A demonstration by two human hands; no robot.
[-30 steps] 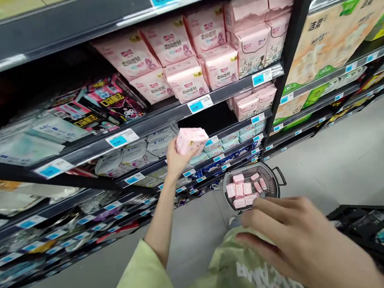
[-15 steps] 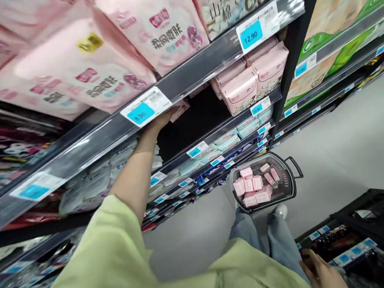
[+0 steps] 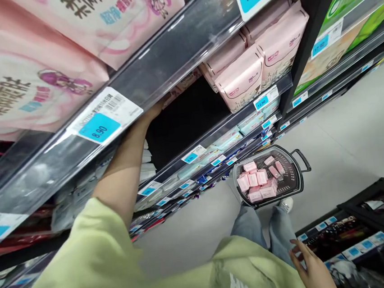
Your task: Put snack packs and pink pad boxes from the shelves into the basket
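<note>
My left hand reaches deep under the upper shelf edge, and its fingers are hidden behind that edge. Just beyond it, at the back of the dark shelf board, parts of pink packs show; I cannot tell whether the hand touches them. Soft pink tissue-like packs stand in a group to the right on the same shelf. Down at the lower right, my right hand hangs beside my leg, fingers apart and holding nothing visible.
On the floor by my feet stands a dark shopping basket with several small pink packs inside. Large pink packages fill the upper shelf. Another rack stands at the lower right. Price tags line the shelf edges.
My view has moved closer to the shelf. The left hand reaches further in, and the pink pack seen at its fingers is no longer distinct. My right hand's fingers have spread a little.
</note>
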